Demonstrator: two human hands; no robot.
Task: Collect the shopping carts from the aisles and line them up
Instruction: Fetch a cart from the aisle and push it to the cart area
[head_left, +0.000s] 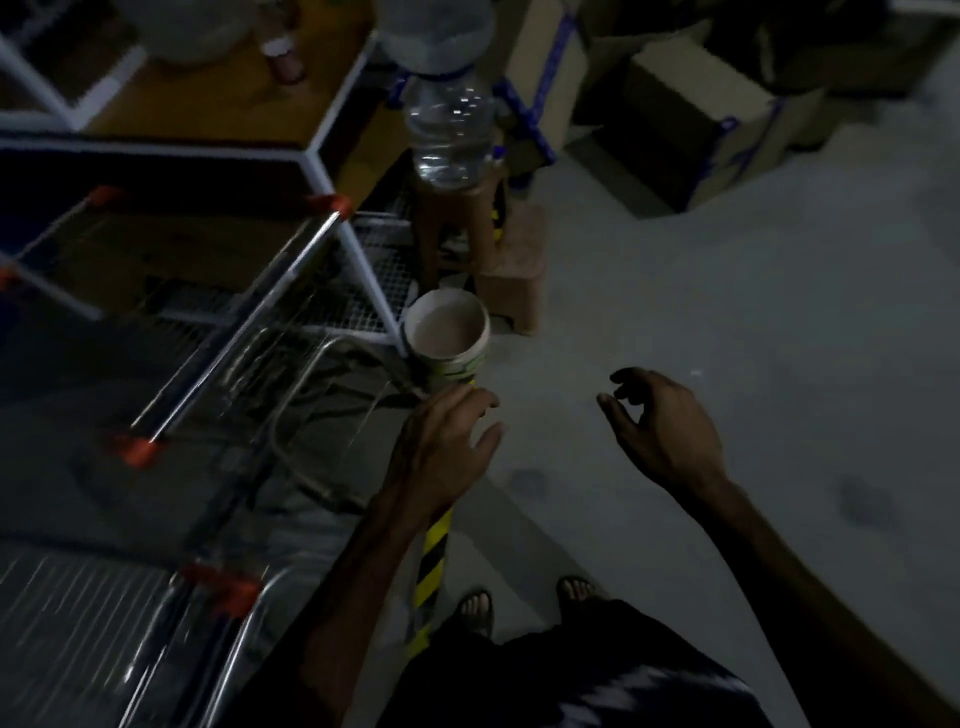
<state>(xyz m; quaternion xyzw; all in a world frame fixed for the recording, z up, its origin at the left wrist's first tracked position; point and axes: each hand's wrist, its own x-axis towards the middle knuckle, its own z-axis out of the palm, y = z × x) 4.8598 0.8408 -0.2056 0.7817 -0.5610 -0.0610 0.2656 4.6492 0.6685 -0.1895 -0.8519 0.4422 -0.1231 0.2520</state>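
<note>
Two wire shopping carts with orange corner caps stand at my left in a dim room. One cart (234, 322) has its chrome handle bar running diagonally; a second cart (156, 623) sits nearer, at the bottom left. My left hand (441, 452) hovers just right of the carts with loose fingers, holding nothing. Over the bare floor, my right hand (660, 421) hangs with its fingers loosely curled and empty. Neither hand touches a cart.
A white bucket (448, 332) stands beside the carts, with a yellow-black striped strip (434, 566) on the floor below it. A big water bottle (449, 130) sits on a brown stool (452, 228). White shelving (332, 171) is behind; cardboard boxes (691, 130) lie at the back right.
</note>
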